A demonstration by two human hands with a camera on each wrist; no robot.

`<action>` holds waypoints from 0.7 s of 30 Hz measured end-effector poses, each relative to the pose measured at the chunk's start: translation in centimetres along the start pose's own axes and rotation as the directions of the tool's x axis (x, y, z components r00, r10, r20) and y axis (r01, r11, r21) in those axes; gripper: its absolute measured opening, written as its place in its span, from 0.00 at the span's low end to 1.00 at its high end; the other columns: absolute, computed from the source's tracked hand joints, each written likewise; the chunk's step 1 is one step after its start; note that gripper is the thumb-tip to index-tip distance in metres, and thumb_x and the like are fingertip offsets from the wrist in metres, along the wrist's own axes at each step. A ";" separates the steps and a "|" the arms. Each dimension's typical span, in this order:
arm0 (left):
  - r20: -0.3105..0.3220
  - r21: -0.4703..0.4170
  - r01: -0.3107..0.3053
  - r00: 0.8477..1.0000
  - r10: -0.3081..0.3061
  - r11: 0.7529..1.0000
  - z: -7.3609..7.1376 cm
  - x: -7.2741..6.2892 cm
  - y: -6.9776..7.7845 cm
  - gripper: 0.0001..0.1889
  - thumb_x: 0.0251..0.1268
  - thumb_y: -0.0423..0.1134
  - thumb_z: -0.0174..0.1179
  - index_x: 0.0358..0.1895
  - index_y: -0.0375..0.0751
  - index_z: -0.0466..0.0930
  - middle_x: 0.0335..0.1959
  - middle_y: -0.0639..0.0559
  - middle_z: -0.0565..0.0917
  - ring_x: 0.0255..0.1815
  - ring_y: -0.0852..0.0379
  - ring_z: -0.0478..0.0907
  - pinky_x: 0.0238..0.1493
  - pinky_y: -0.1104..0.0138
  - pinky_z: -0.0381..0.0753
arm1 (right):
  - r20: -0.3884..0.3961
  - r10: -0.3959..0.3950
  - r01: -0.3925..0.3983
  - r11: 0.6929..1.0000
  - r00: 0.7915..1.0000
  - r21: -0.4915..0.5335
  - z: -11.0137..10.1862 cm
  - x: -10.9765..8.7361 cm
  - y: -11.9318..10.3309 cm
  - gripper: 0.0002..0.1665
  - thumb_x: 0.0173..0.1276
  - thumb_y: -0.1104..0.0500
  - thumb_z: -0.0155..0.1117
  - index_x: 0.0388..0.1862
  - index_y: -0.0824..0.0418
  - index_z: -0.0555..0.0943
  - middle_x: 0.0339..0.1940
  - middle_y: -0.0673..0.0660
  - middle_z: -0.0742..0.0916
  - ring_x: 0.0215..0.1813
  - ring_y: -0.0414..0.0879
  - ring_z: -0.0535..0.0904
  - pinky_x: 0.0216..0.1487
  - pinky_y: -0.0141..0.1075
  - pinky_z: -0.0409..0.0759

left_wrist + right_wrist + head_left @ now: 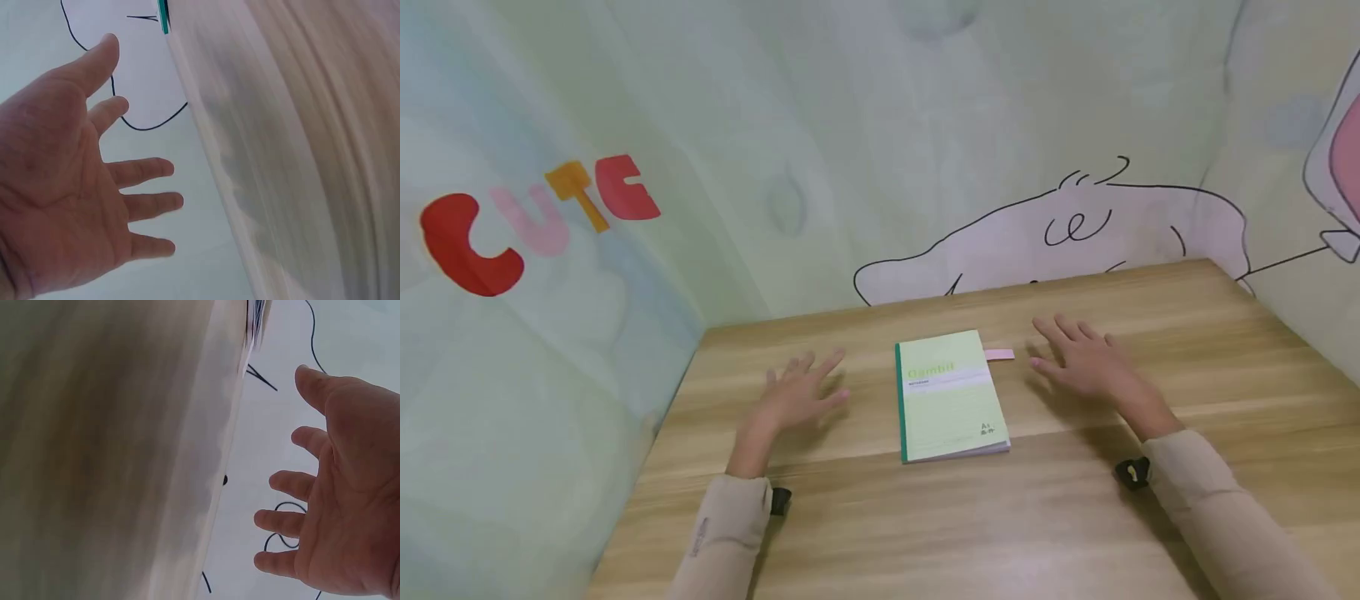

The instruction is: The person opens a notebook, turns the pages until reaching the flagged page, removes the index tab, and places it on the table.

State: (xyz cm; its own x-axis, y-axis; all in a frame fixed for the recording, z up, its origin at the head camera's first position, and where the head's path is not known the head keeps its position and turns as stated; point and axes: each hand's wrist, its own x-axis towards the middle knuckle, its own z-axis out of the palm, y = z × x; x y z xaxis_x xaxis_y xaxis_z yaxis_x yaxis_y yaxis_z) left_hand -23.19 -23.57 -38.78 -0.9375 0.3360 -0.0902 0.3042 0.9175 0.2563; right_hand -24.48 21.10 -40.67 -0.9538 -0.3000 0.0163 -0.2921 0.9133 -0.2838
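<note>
A pale green notebook [951,408] with a dark green spine lies flat on the wooden table [865,533], its cover facing up. From its right edge sticks out a pink tab [999,355]. To the left of the notebook my left hand [793,396] is held above the table, fingers spread and holding nothing. My right hand [1086,362] hovers on the other side, closest to the pink tab, also with spread fingers and nothing in it. In the left wrist view a bit of the green spine [164,17] shows at the top; the right wrist view catches page edges [256,322].
Behind the table hangs a pale wall covering [760,150] with a cartoon drawing [1000,242] and coloured letters [478,250]. The table's far edge meets it. Each sleeve has a small black device at the cuff, such as the right one [1132,473].
</note>
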 end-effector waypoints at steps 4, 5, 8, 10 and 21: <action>0.009 -0.031 -0.050 0.999 0.051 0.998 0.1 0.3 0.6 0.37 0.74 0.57 0.54 0.80 0.52 0.53 0.76 0.28 0.56 0.76 0.28 0.50 0.68 0.30 0.42 | 0.002 -0.024 0.024 0.999 1.000 0.046 0.1 0.3 -0.9 0.43 0.78 0.37 0.48 0.82 0.57 0.54 0.78 0.70 0.60 0.74 0.75 0.55 0.68 0.70 0.51; 0.011 -0.039 -0.065 0.998 0.065 0.997 0.2 0.4 0.8 0.37 0.74 0.57 0.54 0.80 0.52 0.54 0.76 0.29 0.57 0.76 0.29 0.52 0.68 0.31 0.44 | 0.001 -0.032 0.032 0.998 0.999 0.059 0.1 0.4 -1.0 0.42 0.78 0.38 0.49 0.81 0.57 0.55 0.77 0.69 0.62 0.74 0.74 0.56 0.68 0.69 0.53; 0.010 -0.056 -0.111 0.994 0.112 0.992 0.2 0.7 1.5 0.36 0.75 0.54 0.55 0.80 0.49 0.54 0.75 0.30 0.60 0.76 0.31 0.55 0.70 0.34 0.50 | 0.014 -0.060 0.058 0.993 0.998 0.101 0.1 0.8 -1.3 0.40 0.78 0.41 0.52 0.81 0.57 0.57 0.75 0.69 0.66 0.72 0.72 0.61 0.68 0.66 0.58; 0.014 -0.068 -0.131 0.991 0.133 0.989 0.1 0.9 2.0 0.36 0.75 0.54 0.55 0.80 0.48 0.54 0.75 0.33 0.61 0.76 0.33 0.56 0.70 0.36 0.51 | 0.034 -0.076 0.072 0.990 0.996 0.124 0.2 1.0 -1.4 0.39 0.78 0.43 0.53 0.80 0.58 0.58 0.73 0.69 0.69 0.71 0.71 0.64 0.67 0.64 0.62; 0.129 -0.150 -0.182 0.971 0.202 0.972 0.6 2.2 4.1 0.37 0.74 0.55 0.56 0.80 0.50 0.55 0.75 0.44 0.65 0.73 0.42 0.64 0.69 0.47 0.63 | 0.092 -0.107 0.088 0.977 0.990 0.193 0.6 1.8 -2.7 0.34 0.78 0.48 0.53 0.73 0.68 0.67 0.59 0.68 0.82 0.64 0.67 0.75 0.63 0.61 0.69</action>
State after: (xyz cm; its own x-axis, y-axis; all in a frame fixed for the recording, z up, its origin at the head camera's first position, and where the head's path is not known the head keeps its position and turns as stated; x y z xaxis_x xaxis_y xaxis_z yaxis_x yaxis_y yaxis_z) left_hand -23.91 -19.00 -38.48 -0.8270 0.5390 -0.1598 0.4413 0.7985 0.4094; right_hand -25.39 17.94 -40.44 -0.9064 -0.4203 -0.0420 -0.3555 0.8129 -0.4612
